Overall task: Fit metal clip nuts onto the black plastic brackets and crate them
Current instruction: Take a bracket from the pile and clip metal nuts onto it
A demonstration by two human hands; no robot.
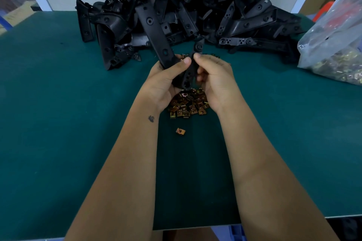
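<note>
Left hand (164,82): fingers curled round the bracket (188,73), thumb pressed on its upper face.
Right hand (213,76): fingers wrapped round the bracket's right edge, thumb tip on its top end.
Bracket: black, held up between both hands above the counter (58,113), just over the clip nuts (188,105); long arm tilted up and left toward the pile (186,10).
Clip nuts: brassy heap on the counter between the wrists; part hidden by the hands.
Stray nut (180,131): alone, near the heap, on the side nearer the person.
Pile: black brackets heaped at the far side of the counter.
Bag (333,45): clear plastic, far right on the counter, more brassy nuts inside.
</note>
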